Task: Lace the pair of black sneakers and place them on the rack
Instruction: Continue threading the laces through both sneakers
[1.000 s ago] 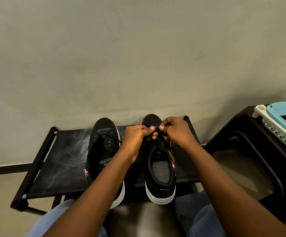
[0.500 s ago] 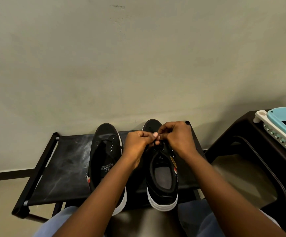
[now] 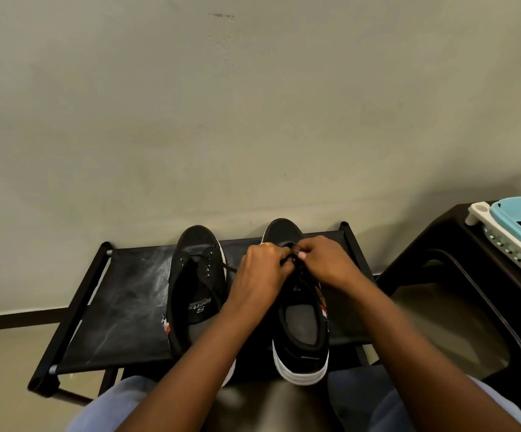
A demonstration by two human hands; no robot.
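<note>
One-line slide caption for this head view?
Both hands, left hand and right hand, pinch the black lace on the right black sneaker atop the black fabric rack.

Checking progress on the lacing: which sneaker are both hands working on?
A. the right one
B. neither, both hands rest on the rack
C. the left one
A: the left hand and right hand meet over the right sneaker, pinching its lace; the left sneaker sits untouched.
</note>
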